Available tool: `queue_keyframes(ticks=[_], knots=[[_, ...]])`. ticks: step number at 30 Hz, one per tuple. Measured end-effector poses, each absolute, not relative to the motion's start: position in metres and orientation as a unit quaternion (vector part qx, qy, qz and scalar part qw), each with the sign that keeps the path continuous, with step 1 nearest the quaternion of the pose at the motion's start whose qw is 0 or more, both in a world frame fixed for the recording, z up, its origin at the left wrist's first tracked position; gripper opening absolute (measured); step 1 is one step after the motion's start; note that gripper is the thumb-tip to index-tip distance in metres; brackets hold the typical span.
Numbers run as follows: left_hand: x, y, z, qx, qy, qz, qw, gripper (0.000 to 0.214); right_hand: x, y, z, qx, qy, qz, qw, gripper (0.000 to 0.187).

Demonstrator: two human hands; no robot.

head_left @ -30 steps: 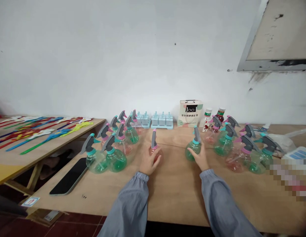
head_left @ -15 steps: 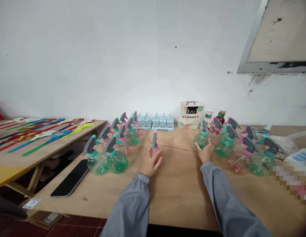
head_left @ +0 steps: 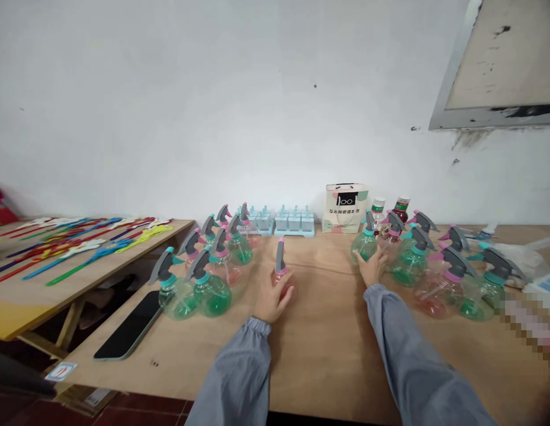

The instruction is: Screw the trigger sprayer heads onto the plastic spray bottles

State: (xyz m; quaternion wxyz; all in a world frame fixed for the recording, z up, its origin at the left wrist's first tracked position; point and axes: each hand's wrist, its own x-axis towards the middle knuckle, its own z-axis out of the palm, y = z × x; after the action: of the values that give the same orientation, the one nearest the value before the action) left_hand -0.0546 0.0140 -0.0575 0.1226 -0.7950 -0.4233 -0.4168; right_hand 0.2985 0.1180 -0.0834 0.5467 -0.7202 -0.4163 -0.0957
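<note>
In the middle of the wooden table, my left hand [head_left: 275, 295] is closed round the body of a pink spray bottle [head_left: 280, 262] with a grey trigger head, which stands upright. Farther right, my right hand [head_left: 371, 265] wraps its thumb and fingers about the lower part of a green spray bottle [head_left: 364, 244]. That bottle is upright at the front left of the right-hand cluster, with other spray bottles [head_left: 408, 266] beside it. Another cluster of pink and green spray bottles [head_left: 212, 294] stands to the left of my left hand.
A black phone [head_left: 128, 325] lies at the table's left. Light blue ice-pop moulds [head_left: 295, 222], a paper bag [head_left: 345, 208] and two jars [head_left: 401, 208] stand along the wall. On a neighbouring table [head_left: 17, 302] lie several colourful long-handled items [head_left: 74, 254]. A plastic bag [head_left: 518, 257] is far right.
The view has shifted slightly, so everything sits a little differently in the frame. Both hands stay at the same two bottles, with no clear movement of either bottle.
</note>
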Motion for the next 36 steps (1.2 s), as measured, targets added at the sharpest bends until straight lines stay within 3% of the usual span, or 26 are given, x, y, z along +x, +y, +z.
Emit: queue_keyframes(ticks=[7,12,15,18,20,24,27,30,33,36], knots=[[-0.054,0.015,-0.060,-0.796,-0.422,-0.423,0.092,0.042,0.292,0.105,-0.078,-0.687,-0.384,-0.104,0.608,0.106],[-0.036,0.011,-0.061,-0.818,-0.410,-0.401,0.050,0.045,0.254,0.071,-0.075,-0.561,-0.448,0.020,0.696,0.076],[-0.022,0.006,-0.059,-0.845,-0.380,-0.375,0.039,0.047,0.213,0.042,-0.064,-0.464,-0.543,0.131,0.688,0.065],[-0.015,0.000,-0.058,-0.884,-0.316,-0.343,0.037,0.053,0.171,0.014,-0.049,-0.365,-0.635,0.216,0.646,0.074],[-0.015,-0.002,-0.057,-0.917,-0.253,-0.306,0.039,0.057,0.153,0.002,-0.042,-0.356,-0.647,0.235,0.632,0.077],[-0.017,-0.003,-0.061,-0.943,-0.206,-0.249,0.075,0.055,0.146,-0.001,-0.039,-0.390,-0.613,0.244,0.642,0.058],[-0.028,0.001,-0.063,-0.912,-0.211,-0.321,0.147,0.044,0.155,0.007,-0.043,-0.383,-0.609,0.265,0.642,0.053],[-0.064,0.008,-0.058,-0.762,-0.295,-0.509,0.272,0.029,0.165,0.011,-0.043,-0.373,-0.604,0.288,0.642,0.070],[-0.120,0.010,-0.047,-0.475,-0.420,-0.657,0.407,0.040,0.174,0.009,-0.038,-0.362,-0.597,0.325,0.637,0.077],[-0.162,0.006,-0.038,-0.323,-0.539,-0.683,0.372,0.058,0.182,0.010,-0.035,-0.382,-0.583,0.333,0.635,0.054]])
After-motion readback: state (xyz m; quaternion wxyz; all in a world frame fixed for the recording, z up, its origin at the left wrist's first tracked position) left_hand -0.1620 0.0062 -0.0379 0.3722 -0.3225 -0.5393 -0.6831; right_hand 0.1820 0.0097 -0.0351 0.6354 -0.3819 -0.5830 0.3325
